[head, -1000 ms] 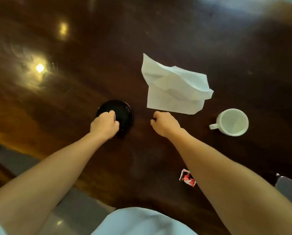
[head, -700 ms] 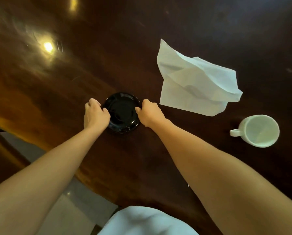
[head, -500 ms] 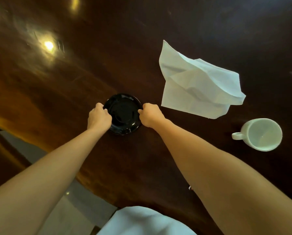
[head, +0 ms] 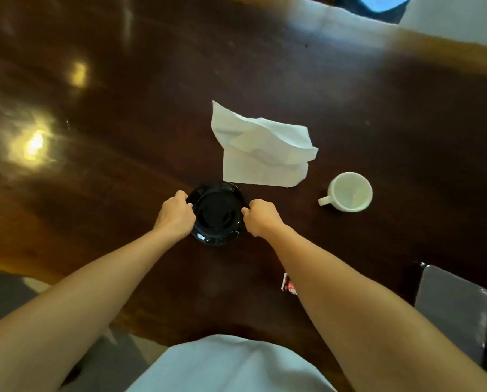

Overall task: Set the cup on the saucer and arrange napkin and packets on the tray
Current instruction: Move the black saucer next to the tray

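Note:
A black saucer lies on the dark wooden table. My left hand grips its left rim and my right hand grips its right rim. A crumpled white napkin lies just beyond the saucer, to the right. An empty white cup stands upright further right, handle pointing left. A red and white packet lies near the table's front edge, mostly hidden by my right forearm. No tray is visible.
A grey chair seat sits at the lower right, beside the table edge. Bright light reflections mark the tabletop on the left. The table's far edge shows at the top right.
My right hand came over to the saucer's right rim and my left hand shifted to its left rim. Since then both hands hold it, now lying close under the napkin.

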